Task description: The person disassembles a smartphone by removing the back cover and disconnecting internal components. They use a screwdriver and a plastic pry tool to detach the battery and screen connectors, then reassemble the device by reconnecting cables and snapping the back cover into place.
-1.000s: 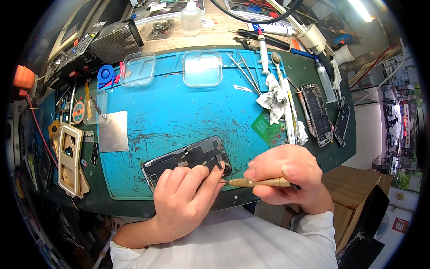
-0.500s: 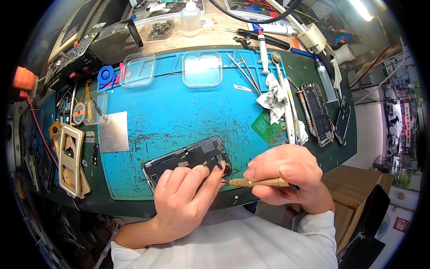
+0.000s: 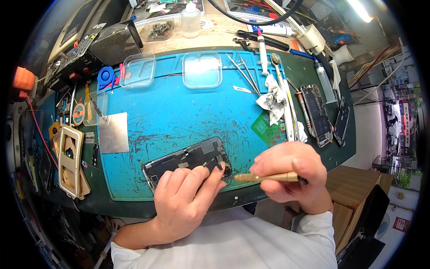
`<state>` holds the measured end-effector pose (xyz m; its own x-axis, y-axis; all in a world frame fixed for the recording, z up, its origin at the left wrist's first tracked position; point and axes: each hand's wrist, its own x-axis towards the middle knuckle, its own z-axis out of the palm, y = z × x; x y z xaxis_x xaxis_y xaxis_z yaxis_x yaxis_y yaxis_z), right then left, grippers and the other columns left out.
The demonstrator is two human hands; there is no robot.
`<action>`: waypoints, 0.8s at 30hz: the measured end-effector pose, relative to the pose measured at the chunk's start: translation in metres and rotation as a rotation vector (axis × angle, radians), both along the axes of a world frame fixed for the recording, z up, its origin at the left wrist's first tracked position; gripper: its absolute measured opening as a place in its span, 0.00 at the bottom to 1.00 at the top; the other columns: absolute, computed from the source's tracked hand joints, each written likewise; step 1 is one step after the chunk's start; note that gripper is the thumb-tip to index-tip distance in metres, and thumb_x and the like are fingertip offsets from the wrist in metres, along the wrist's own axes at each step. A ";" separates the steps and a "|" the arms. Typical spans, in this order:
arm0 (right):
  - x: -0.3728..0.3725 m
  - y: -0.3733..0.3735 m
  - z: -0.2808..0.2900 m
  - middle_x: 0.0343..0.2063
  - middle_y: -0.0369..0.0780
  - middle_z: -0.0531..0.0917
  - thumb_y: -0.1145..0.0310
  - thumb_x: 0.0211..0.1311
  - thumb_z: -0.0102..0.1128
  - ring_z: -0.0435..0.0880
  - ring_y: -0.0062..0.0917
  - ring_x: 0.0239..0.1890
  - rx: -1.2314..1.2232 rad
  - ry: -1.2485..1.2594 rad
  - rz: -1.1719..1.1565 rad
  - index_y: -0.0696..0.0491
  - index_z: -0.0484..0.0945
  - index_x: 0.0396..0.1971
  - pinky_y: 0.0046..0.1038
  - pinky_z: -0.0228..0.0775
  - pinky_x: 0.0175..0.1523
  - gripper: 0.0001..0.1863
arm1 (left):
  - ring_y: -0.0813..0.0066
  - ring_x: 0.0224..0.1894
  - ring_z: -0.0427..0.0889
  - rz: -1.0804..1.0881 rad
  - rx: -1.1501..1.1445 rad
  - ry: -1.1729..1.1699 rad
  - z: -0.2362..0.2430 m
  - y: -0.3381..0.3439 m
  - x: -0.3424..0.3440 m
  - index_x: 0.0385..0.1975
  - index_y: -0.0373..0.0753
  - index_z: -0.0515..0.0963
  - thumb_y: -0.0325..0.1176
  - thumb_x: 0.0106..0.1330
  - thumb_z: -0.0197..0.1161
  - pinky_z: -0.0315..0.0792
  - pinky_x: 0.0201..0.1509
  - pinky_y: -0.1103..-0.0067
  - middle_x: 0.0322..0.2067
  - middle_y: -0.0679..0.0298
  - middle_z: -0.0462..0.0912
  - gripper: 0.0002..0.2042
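Observation:
A dark phone screen assembly [image 3: 197, 152] lies tilted on the blue work mat, its inner side with metal plates and flex cables facing up. My left hand [image 3: 186, 201] rests over its near edge, fingers bent and holding it, with thumb and index finger at its right end. My right hand [image 3: 293, 175] grips a slim gold-handled precision screwdriver [image 3: 268, 177] with a dark end cap. The screwdriver lies almost level and points left at the assembly's right end. Its thin tip is beside my left fingertips; whether it touches the assembly I cannot tell.
On the mat [image 3: 156, 107] are a metal plate [image 3: 114, 133], clear plastic trays [image 3: 202, 70], tweezers [image 3: 245, 74], crumpled tissue [image 3: 272, 99] and a green stencil [image 3: 268, 130]. Opened phone parts [image 3: 319, 116] and a syringe [image 3: 324, 83] lie right; a phone frame [image 3: 70, 159] lies left.
My right hand has drawn the screwdriver a little to the right, away from my left fingers. My left hand and the phone screen assembly have stayed in place.

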<state>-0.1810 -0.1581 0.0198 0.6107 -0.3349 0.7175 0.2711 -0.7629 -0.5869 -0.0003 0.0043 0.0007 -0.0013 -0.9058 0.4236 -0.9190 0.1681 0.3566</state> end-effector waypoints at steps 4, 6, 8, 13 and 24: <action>0.001 -0.008 -0.006 0.31 0.40 0.89 0.74 0.59 0.78 0.90 0.32 0.29 -0.042 0.004 -0.096 0.59 0.80 0.55 0.30 0.84 0.33 0.25 | 0.72 0.34 0.75 0.010 -0.002 0.006 0.000 0.000 -0.001 0.46 0.40 0.88 0.37 0.56 0.76 0.65 0.34 0.74 0.37 0.69 0.77 0.17; 0.002 -0.011 -0.008 0.32 0.40 0.89 0.73 0.59 0.78 0.90 0.32 0.30 -0.086 0.026 -0.104 0.60 0.81 0.53 0.30 0.84 0.33 0.23 | 0.72 0.34 0.75 0.010 0.001 0.007 -0.001 0.000 -0.001 0.46 0.40 0.88 0.37 0.56 0.75 0.65 0.34 0.74 0.37 0.69 0.77 0.17; 0.002 -0.011 -0.009 0.33 0.41 0.90 0.73 0.60 0.78 0.90 0.32 0.30 -0.122 0.042 -0.105 0.61 0.82 0.51 0.30 0.84 0.33 0.21 | 0.72 0.34 0.75 0.008 0.003 0.009 0.000 0.000 -0.001 0.46 0.40 0.88 0.37 0.56 0.75 0.65 0.34 0.74 0.37 0.69 0.77 0.17; 0.008 -0.012 -0.013 0.35 0.44 0.90 0.74 0.61 0.77 0.90 0.33 0.30 -0.184 0.015 -0.081 0.64 0.81 0.49 0.31 0.86 0.33 0.19 | 0.72 0.34 0.75 0.001 0.016 0.011 0.000 0.001 0.000 0.46 0.40 0.88 0.37 0.57 0.75 0.65 0.34 0.74 0.38 0.69 0.77 0.17; 0.011 -0.013 -0.012 0.36 0.46 0.90 0.74 0.61 0.76 0.90 0.34 0.30 -0.214 0.023 -0.076 0.66 0.80 0.50 0.31 0.86 0.32 0.20 | 0.73 0.33 0.75 -0.003 0.014 0.017 -0.001 0.001 0.000 0.46 0.40 0.88 0.37 0.58 0.75 0.65 0.34 0.74 0.38 0.69 0.78 0.17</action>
